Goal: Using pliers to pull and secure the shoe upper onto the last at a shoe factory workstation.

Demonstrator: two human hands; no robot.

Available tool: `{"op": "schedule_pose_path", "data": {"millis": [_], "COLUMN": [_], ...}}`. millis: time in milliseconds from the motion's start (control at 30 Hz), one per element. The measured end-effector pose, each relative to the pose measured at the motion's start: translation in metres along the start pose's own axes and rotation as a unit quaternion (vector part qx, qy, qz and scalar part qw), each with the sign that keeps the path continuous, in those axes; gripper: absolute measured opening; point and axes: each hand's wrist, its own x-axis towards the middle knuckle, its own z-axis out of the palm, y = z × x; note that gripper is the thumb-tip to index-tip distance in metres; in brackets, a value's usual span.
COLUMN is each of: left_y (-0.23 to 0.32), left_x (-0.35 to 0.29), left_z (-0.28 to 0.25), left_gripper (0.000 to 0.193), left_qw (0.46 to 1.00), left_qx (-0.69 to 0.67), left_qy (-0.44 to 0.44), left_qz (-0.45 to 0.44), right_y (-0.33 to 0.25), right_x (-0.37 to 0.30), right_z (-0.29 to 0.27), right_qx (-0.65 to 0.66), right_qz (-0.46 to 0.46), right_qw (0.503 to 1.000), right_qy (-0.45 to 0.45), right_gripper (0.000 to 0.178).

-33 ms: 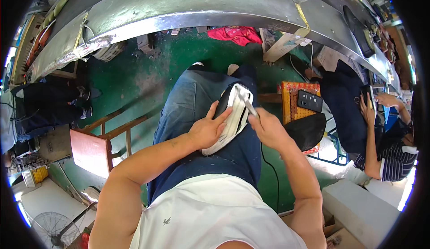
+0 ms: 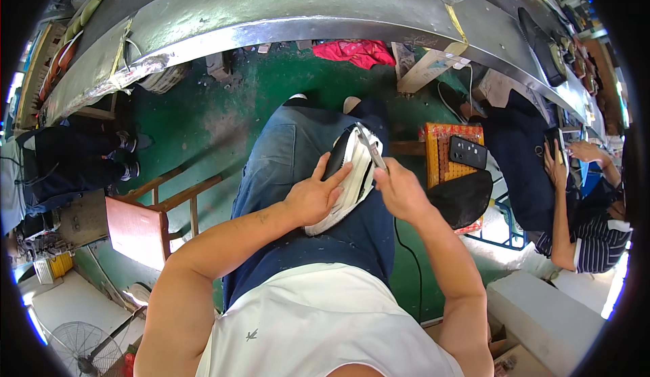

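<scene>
A black-and-white shoe (image 2: pixel 349 184) lies sole side up across my lap, its toe pointing away from me. My left hand (image 2: pixel 314 197) is closed on its left side, thumb and fingers pressing the black upper and the pale edge. In my right hand (image 2: pixel 402 189), the fingers are wrapped round a slim grey metal hand tool (image 2: pixel 372 148); its exact kind is not clear. The tip of the tool is over the shoe's toe end, close to the rim. Whether it touches the shoe I cannot tell.
A long metal-topped bench (image 2: pixel 271 4) curves across the far side. To the right, a seat with an orange beaded cover (image 2: pixel 439 157) bears a black phone (image 2: pixel 468 152). A co-worker (image 2: pixel 589 235) sits beyond it. A wooden stool (image 2: pixel 139 231) stands at left.
The metal tool has swung toward the far toe end of the shoe and lies at a new angle. My right hand has turned slightly with it; my left hand and the shoe look unmoved.
</scene>
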Motion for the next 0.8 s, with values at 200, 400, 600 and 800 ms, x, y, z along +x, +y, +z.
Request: {"op": "schedule_pose_path", "data": {"millis": [200, 400, 600, 800], "left_y": [0.0, -0.018, 0.01, 0.05], "left_x": [-0.01, -0.036, -0.033, -0.035], "left_z": [-0.01, 0.008, -0.053, -0.161], "left_gripper": [0.065, 0.093, 0.11, 0.077], "left_qw": [0.996, 0.96, 0.986, 0.94], "left_qx": [-0.076, -0.268, -0.116, -0.302], "left_qy": [-0.038, 0.026, -0.1, 0.134], "left_qz": [-0.036, -0.078, -0.063, 0.083], "right_y": [0.003, 0.005, 0.014, 0.035], "right_x": [0.004, -0.025, -0.062, -0.089], "right_z": [0.01, 0.023, 0.029, 0.014], "right_qx": [-0.116, -0.084, 0.153, 0.292], "right_qz": [-0.009, 0.033, 0.13, 0.165], "right_qw": [0.99, 0.986, 0.976, 0.942], "right_qy": [-0.075, -0.138, -0.088, -0.017], "right_gripper": [0.041, 0.039, 0.037, 0.026]}}
